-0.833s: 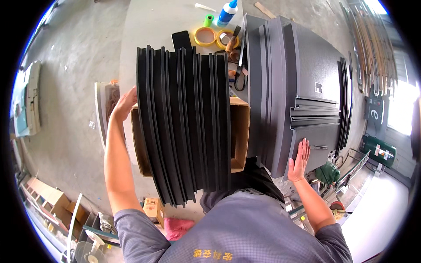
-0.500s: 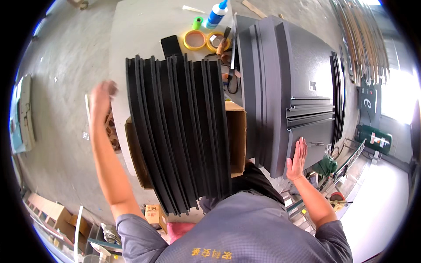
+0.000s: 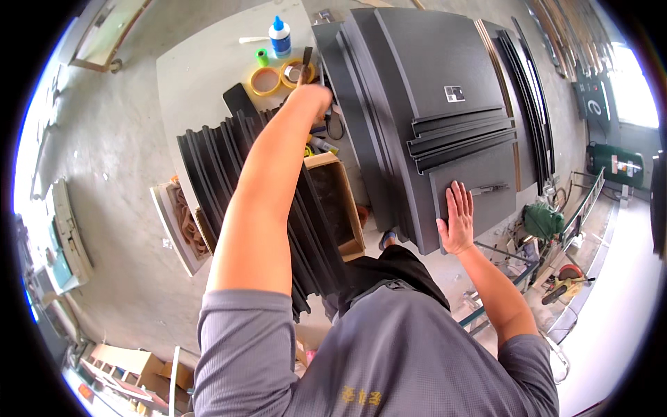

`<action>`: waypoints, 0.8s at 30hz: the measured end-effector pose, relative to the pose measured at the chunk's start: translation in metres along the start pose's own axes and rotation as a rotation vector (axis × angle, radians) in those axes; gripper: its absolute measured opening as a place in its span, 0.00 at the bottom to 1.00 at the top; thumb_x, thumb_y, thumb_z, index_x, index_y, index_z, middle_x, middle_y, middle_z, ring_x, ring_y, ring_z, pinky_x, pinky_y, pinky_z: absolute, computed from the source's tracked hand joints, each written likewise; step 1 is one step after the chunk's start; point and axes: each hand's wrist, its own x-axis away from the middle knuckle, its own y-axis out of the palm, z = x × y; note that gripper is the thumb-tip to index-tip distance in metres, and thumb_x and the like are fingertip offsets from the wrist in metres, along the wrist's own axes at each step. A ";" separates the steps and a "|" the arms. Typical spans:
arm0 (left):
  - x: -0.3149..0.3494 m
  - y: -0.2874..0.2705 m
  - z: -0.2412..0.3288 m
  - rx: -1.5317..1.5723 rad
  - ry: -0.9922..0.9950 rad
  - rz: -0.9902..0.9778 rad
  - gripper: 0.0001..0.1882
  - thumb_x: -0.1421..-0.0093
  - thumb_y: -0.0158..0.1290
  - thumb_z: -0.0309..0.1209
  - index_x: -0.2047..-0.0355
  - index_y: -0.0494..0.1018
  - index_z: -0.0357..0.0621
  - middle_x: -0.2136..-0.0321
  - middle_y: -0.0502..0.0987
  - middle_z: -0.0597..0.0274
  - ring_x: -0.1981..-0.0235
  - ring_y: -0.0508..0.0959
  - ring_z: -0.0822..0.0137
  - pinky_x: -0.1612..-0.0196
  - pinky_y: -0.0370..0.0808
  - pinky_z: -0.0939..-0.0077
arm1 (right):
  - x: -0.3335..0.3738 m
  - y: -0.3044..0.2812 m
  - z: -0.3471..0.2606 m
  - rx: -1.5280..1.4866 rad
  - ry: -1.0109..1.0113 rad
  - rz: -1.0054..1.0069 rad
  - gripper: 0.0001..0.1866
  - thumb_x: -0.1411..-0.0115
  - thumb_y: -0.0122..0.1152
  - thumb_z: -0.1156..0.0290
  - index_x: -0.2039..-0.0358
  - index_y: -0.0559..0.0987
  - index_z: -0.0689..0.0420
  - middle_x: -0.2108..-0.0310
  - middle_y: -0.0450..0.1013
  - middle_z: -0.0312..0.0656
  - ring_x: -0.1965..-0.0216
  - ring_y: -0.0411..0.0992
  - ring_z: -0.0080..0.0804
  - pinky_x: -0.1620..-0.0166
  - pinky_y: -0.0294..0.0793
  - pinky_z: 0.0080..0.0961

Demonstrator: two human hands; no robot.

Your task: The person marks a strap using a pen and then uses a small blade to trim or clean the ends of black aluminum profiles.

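Observation:
My left hand (image 3: pixel 316 101) reaches across a stack of black ribbed strips (image 3: pixel 205 160) to some tools on the table. It is blurred and its fingers are hidden, so I cannot tell whether it grips anything. A dark upright tool end (image 3: pixel 306 57) shows just beyond it, close to two yellow tape rolls (image 3: pixel 265 81). My right hand (image 3: pixel 457 219) lies flat, fingers stretched, on a dark grey panel (image 3: pixel 445 167) atop a stack of panels. Beside its fingertips is a small metal piece (image 3: pixel 490 188). Short dark profiles (image 3: pixel 458 139) lie farther up the panel.
The strips rest across an open cardboard box (image 3: pixel 354 240). On the pale table (image 3: pixel 198 69) are a blue-capped white bottle (image 3: pixel 280 38), a green roll (image 3: pixel 262 57) and a black phone-like slab (image 3: pixel 240 99). Long black strips (image 3: pixel 528 104) lie along the stack's right side.
My left hand has swung from the left of the black strips over them to the tools. My right hand stays flat on the panel. The whole view has shifted.

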 end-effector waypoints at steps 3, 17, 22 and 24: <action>-0.013 0.023 -0.003 -0.042 -0.051 -0.041 0.39 0.38 0.61 0.28 0.26 0.65 0.59 0.38 0.80 0.53 0.42 0.82 0.50 0.43 0.80 0.54 | -0.004 -0.001 0.003 -0.009 0.011 -0.004 0.41 0.33 0.57 0.56 0.24 0.60 0.62 0.21 0.52 0.55 0.21 0.49 0.61 0.21 0.43 0.60; -0.028 0.041 0.001 -0.203 -0.016 0.110 0.30 0.35 0.59 0.42 0.33 0.72 0.53 0.47 0.85 0.51 0.46 0.85 0.49 0.46 0.82 0.55 | 0.000 -0.007 0.008 -0.073 0.061 -0.020 0.43 0.38 0.65 0.60 0.25 0.63 0.61 0.21 0.54 0.53 0.21 0.51 0.58 0.21 0.45 0.60; -0.028 0.041 0.036 0.140 -0.447 0.408 0.20 0.37 0.65 0.47 0.54 0.87 0.45 0.54 0.88 0.53 0.51 0.87 0.50 0.48 0.84 0.55 | 0.003 -0.009 0.007 -0.068 0.082 -0.023 0.43 0.38 0.65 0.59 0.26 0.64 0.61 0.21 0.54 0.53 0.21 0.51 0.57 0.21 0.45 0.58; -0.016 0.039 0.043 0.167 -0.511 0.373 0.21 0.37 0.66 0.49 0.54 0.87 0.47 0.53 0.88 0.54 0.50 0.87 0.52 0.49 0.84 0.58 | 0.004 -0.009 0.006 -0.068 0.085 -0.032 0.43 0.39 0.65 0.59 0.26 0.64 0.61 0.21 0.54 0.52 0.21 0.51 0.57 0.21 0.44 0.57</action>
